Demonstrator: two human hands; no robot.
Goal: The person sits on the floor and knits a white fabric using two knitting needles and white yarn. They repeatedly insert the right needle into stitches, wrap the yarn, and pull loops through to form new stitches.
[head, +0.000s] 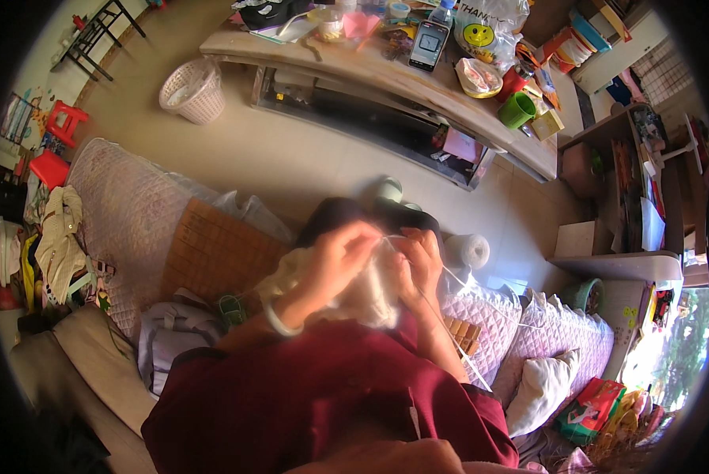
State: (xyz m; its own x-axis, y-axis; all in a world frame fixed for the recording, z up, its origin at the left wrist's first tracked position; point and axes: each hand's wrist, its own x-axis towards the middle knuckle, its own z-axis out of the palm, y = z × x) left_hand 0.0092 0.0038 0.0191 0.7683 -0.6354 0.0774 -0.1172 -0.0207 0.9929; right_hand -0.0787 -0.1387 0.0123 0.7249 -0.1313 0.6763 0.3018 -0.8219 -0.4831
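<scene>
A cream-white knitted piece lies bunched in my lap, blurred by glare. My left hand pinches its upper edge between thumb and fingers; a bracelet circles that wrist. Close by on the right, the fingers of my right hand are curled around white yarn at the same edge. A thin white line spans the gap between both hands; whether it is yarn or a needle I cannot tell. Another white strand runs along my right forearm. Beside my right knee is a white yarn cone.
I sit on a sofa with quilted covers and a brown mat. Ahead stands a long table bearing a phone, a green cup and bags. A wastebasket is at the left, a pillow at the right.
</scene>
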